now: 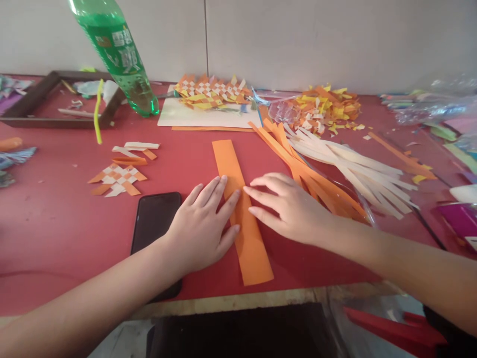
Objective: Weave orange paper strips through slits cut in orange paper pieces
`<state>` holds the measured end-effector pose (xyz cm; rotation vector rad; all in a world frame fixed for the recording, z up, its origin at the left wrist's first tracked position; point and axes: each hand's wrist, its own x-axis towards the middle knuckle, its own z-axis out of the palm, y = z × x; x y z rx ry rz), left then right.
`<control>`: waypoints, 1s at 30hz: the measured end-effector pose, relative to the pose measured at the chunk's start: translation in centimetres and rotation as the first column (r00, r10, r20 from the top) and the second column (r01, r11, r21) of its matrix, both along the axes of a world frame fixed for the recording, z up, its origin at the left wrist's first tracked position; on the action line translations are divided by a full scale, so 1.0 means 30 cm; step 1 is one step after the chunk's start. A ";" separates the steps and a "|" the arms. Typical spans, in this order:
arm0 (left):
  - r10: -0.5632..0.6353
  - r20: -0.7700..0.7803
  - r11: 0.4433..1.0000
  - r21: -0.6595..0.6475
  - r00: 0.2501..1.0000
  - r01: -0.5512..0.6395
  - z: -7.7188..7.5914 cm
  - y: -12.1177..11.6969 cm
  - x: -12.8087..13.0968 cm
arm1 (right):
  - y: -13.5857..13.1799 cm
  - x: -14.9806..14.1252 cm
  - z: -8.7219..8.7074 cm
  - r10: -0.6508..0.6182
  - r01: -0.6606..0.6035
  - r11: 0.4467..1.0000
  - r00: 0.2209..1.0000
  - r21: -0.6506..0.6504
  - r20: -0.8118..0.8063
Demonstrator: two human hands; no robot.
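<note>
The left hand [203, 221], fingers spread, rests on an orange paper strip [257, 253]; the right hand [292, 206], fingers loosely parted, touches its edge. Beneath both hands is a red table [74, 238]; beyond them, a pale wall [298, 40].

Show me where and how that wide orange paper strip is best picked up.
I'd pinch the wide orange paper strip by its near end, coming from the person's side: it appears to lie flat, and that end is uncovered, while the left hand covers part of its middle and the right hand is beside it.
</note>
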<state>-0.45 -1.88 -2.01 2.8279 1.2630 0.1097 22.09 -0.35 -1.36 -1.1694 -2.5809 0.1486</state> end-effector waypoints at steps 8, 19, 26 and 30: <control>0.005 0.003 1.000 0.001 1.000 -0.005 -0.003 -0.001 0.000 | 0.025 0.023 -0.008 0.074 -0.075 0.997 0.996 0.033 0.048; 0.005 0.004 1.000 -0.012 1.000 -0.005 0.006 -0.001 0.001 | -0.100 0.084 0.011 0.188 -0.189 0.982 0.982 0.009 0.020; 0.001 -0.009 1.000 0.000 1.000 -0.001 0.000 0.001 0.000 | -0.199 0.113 -0.002 0.210 -0.214 0.974 0.976 -0.068 -0.064; -0.001 -0.016 1.000 0.006 1.000 0.001 0.001 0.002 -0.001 | -0.252 0.130 0.005 0.249 -0.261 0.957 0.963 -0.124 -0.104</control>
